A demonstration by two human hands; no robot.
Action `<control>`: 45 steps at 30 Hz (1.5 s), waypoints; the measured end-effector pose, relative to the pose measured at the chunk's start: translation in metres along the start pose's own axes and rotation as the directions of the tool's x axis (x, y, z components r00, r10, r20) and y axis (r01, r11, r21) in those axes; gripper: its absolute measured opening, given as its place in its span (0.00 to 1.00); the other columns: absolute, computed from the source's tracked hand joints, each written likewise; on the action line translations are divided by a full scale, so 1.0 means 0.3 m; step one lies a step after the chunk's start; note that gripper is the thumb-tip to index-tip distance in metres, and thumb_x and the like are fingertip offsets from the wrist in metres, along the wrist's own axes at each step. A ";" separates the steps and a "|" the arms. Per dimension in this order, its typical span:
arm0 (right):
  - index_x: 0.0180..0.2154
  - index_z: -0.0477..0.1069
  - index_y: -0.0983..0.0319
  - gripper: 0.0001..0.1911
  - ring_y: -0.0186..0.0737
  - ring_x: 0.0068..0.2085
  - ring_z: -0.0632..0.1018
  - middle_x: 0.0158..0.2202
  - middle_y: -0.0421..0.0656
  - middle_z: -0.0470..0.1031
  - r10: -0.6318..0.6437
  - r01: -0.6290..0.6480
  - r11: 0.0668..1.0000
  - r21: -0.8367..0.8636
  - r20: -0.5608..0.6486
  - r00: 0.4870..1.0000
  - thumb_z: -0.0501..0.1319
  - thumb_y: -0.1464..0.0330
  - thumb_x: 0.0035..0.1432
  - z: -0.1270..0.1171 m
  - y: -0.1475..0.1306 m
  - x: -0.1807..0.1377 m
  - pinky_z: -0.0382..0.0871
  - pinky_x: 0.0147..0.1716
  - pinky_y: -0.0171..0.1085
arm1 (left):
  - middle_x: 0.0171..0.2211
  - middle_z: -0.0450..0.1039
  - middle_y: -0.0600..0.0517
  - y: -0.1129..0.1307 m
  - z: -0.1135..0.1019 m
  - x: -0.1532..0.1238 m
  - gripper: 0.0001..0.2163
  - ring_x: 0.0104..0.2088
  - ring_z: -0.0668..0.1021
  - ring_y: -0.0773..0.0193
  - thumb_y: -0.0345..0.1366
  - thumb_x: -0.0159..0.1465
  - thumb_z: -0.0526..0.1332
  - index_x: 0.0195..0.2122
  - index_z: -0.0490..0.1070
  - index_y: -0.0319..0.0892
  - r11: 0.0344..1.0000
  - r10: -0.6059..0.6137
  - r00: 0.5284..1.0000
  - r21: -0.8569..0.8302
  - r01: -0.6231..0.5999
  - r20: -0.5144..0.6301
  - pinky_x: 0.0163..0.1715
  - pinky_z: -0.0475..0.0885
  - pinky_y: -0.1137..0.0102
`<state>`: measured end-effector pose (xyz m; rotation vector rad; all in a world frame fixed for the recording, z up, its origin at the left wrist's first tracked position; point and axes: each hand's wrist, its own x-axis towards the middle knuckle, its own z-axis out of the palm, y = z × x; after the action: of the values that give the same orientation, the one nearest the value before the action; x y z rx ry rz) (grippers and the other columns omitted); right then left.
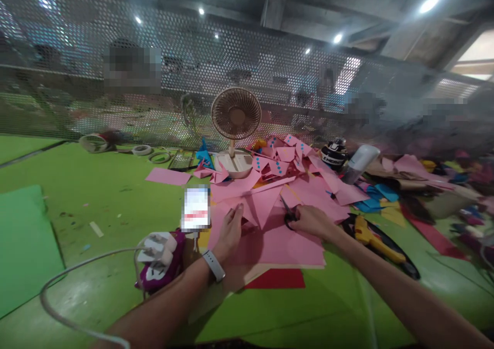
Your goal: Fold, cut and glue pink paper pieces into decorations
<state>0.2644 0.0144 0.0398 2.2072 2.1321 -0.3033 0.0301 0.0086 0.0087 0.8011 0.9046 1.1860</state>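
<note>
My left hand (230,232) lies flat, fingers together, on a stack of pink paper sheets (285,246) in the middle of the green table. A grey watch sits on that wrist. My right hand (313,220) is closed round the black handles of a pair of scissors (288,211), whose blades point up and away into the pink paper. A pink triangle (266,205) lies between the two hands. A red sheet (278,279) peeks out from under the pink stack.
A small desk fan (236,127) stands behind a heap of pink cut triangles (285,158). A white charger and cable (156,248) lie at the left, tape rolls (142,150) farther back, a yellow glue gun (376,240) at the right. A perforated metal screen (193,81) closes the table's far side.
</note>
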 end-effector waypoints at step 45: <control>0.28 0.60 0.62 0.25 0.30 0.14 0.71 0.18 0.36 0.70 -0.270 -0.327 0.265 0.907 0.395 0.878 0.62 0.47 0.46 0.069 -0.079 -0.109 0.61 0.13 0.27 | 0.26 0.68 0.56 0.081 0.030 -0.020 0.14 0.29 0.77 0.65 0.44 0.55 0.64 0.26 0.62 0.41 0.985 0.067 0.994 0.162 -0.053 -0.082 0.30 0.74 0.70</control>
<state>0.2381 -0.0203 0.0277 2.0438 1.6526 -2.4968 0.0274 0.0069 0.0353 0.9164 1.0640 1.2199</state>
